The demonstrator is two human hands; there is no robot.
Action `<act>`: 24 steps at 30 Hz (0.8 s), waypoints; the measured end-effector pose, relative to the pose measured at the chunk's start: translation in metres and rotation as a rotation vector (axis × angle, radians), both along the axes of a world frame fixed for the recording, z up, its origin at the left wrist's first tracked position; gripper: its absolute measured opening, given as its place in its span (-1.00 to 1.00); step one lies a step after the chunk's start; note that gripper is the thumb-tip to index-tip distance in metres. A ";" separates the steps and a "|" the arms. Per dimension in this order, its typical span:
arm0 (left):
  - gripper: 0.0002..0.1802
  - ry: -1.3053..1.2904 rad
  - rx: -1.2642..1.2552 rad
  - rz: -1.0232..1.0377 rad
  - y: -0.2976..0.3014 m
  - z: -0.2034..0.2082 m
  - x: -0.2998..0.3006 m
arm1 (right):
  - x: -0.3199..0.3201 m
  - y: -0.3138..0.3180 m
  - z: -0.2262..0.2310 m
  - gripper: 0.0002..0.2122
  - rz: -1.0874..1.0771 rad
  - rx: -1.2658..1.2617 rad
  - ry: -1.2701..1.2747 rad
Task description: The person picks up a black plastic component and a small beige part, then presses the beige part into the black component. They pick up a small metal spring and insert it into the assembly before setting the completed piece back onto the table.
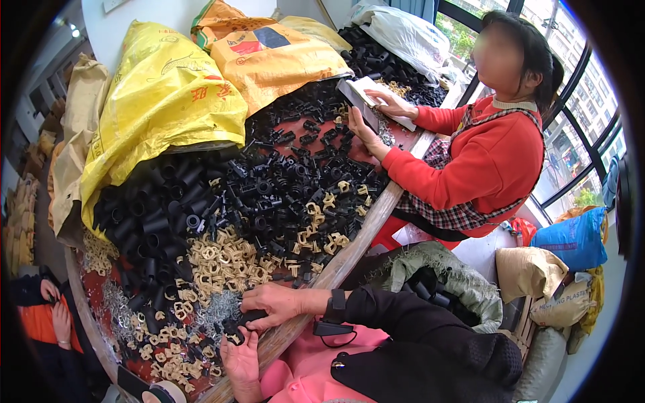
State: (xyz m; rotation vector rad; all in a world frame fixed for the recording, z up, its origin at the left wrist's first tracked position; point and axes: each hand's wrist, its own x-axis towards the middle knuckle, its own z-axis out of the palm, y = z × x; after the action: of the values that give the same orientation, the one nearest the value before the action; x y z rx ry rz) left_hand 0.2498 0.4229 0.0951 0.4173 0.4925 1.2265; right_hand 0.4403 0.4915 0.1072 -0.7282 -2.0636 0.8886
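Over the table's near edge, my right hand (pixel 274 305), coming from a black sleeve with a dark wrist band, is closed around a short black plastic part (pixel 253 316). Just below it, my left hand (pixel 240 363) has its fingers curled up around a small dark plastic fitting (pixel 234 335). The two hands almost touch. Beside them lie a heap of small grey metal pieces (pixel 220 312) and a pile of beige plastic clips (pixel 225 262). The exact shape of the held parts is partly hidden by my fingers.
Black tubes (pixel 148 218) and black fittings (pixel 289 171) cover much of the red table, which has a wooden edge (pixel 363 238). Yellow (pixel 168 87) and orange sacks (pixel 269 57) stand behind. A co-worker in red (pixel 470 161) holds a box-like object. An open sack (pixel 443 282) stands right.
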 end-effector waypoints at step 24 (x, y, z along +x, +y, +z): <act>-0.63 -0.020 -0.010 0.007 0.000 -0.001 -0.001 | 0.001 0.001 0.003 -0.70 0.029 -0.020 -0.013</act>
State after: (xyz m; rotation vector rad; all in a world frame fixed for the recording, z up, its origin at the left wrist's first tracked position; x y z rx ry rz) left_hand 0.2488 0.4231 0.0940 0.3949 0.4831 1.2333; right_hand 0.4417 0.4925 0.1101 -0.7178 -2.0843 0.9237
